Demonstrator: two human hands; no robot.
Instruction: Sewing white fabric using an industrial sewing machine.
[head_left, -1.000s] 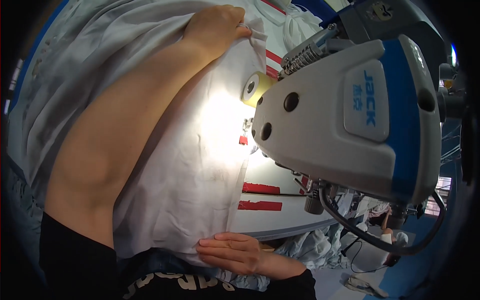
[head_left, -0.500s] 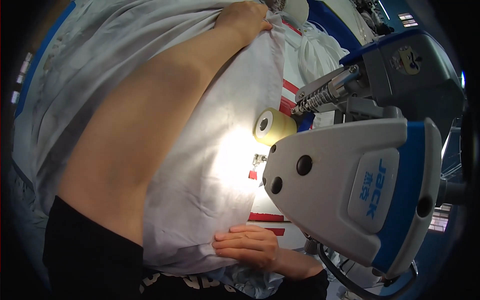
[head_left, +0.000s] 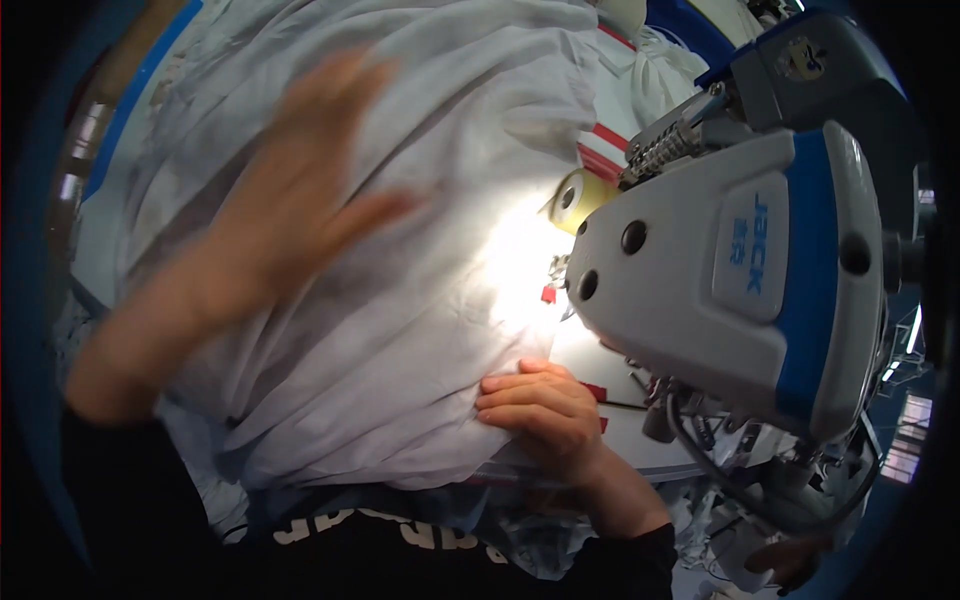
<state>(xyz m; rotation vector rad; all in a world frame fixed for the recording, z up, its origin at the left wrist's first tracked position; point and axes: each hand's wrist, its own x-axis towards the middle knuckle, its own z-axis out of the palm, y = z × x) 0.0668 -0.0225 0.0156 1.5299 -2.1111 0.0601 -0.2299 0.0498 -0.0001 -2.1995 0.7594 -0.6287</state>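
A large pale grey-white cloth (head_left: 400,330) lies in loose folds across the machine's bed. Above its left part my left hand (head_left: 300,180) is lifted, blurred by motion, its thumb spread away from the fingers and nothing in it. My right hand (head_left: 545,405) rests on the cloth's right edge near me, fingers stretched out flat on the fabric; its thumb is not clear. Just beyond it, under a bright lamp glow, are the sewing machine's presser foot (head_left: 558,268) and a small red piece (head_left: 549,294). The white and blue machine head (head_left: 690,260) stands at the right.
A yellowish roller (head_left: 585,198) sits behind the presser foot, next to a spring-loaded rod (head_left: 665,150). White strips (head_left: 665,75) are heaped at the back. Red tape (head_left: 605,150) marks the bed. A black cable (head_left: 715,475) loops below the machine head.
My left hand has come off the cloth's far edge and swung back left toward me. The cloth has bunched into more folds. My right hand stays at the near edge. The view has shifted.
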